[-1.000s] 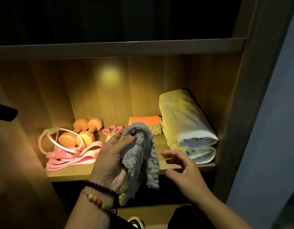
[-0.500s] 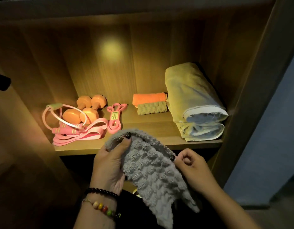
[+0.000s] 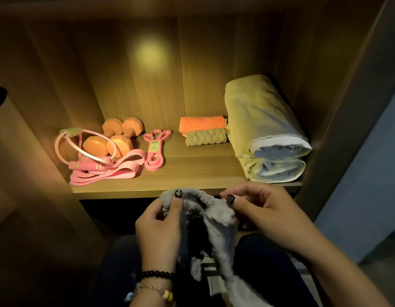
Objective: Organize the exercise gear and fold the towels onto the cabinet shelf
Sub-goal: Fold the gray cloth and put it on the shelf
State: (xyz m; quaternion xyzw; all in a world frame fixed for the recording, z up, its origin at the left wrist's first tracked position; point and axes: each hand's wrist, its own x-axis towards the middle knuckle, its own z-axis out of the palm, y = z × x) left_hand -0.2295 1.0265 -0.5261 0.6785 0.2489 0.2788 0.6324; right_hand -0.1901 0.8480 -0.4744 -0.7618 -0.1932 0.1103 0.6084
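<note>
A fluffy grey towel [image 3: 216, 220] hangs below the front edge of the cabinet shelf [image 3: 192, 171]. My left hand [image 3: 158, 231] pinches its top left edge with thumb and fingers. My right hand [image 3: 265, 213] pinches the top right edge. On the shelf lie two orange dumbbells [image 3: 116, 136], a pink jump rope [image 3: 85, 156], flat pink resistance bands [image 3: 112, 173] and a smaller pink band [image 3: 155, 151]. A folded orange towel [image 3: 201, 124] and a folded beige textured towel [image 3: 205, 138] sit at the back. A big folded yellow-white towel [image 3: 265, 129] fills the right side.
The cabinet's wooden side walls [image 3: 325, 85] close in the shelf on both sides. A dark compartment [image 3: 116, 218] opens below the shelf. My knees in dark trousers [image 3: 116, 262] are under the hands. A grey-blue wall [image 3: 369, 173] stands to the right.
The grey towel moved from in front of the shelf down below its edge. My right hand took hold of its right edge, and both hands now hold it closer together.
</note>
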